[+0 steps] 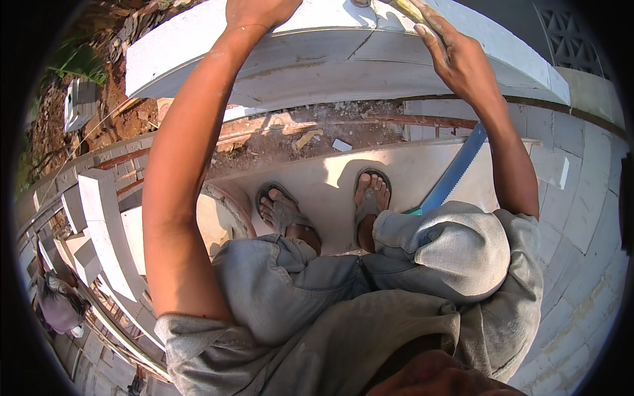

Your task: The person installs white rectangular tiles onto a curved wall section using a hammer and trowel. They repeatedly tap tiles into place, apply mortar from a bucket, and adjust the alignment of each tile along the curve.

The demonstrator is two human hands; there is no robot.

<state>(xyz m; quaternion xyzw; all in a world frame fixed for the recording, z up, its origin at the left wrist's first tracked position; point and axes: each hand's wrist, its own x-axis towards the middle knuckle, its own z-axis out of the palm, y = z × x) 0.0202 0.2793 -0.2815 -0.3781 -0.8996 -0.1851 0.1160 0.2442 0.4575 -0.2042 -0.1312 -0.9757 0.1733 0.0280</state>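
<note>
Across the top lies a wall of white, light blocks [310,72], with a thin joint line between blocks near its middle. My left hand [263,10] rests at the wall's upper side; its fingers run out of the picture at the top edge. My right hand [457,56] is closed around a yellowish wooden-handled tool [408,9] over the wall's top, right of the joint. The tool's far end is cut off by the frame, so its kind is unclear. Below my right forearm, a blue-bladed handsaw [456,168] leans by my right knee, its green handle mostly hidden.
My sandalled feet stand on a pale board [337,204]. Rubble and a small white chip [341,144] lie between board and wall. White blocks [105,224] are stacked at left, where another person [59,303] is partly visible. Reddish soil [119,112] lies at upper left.
</note>
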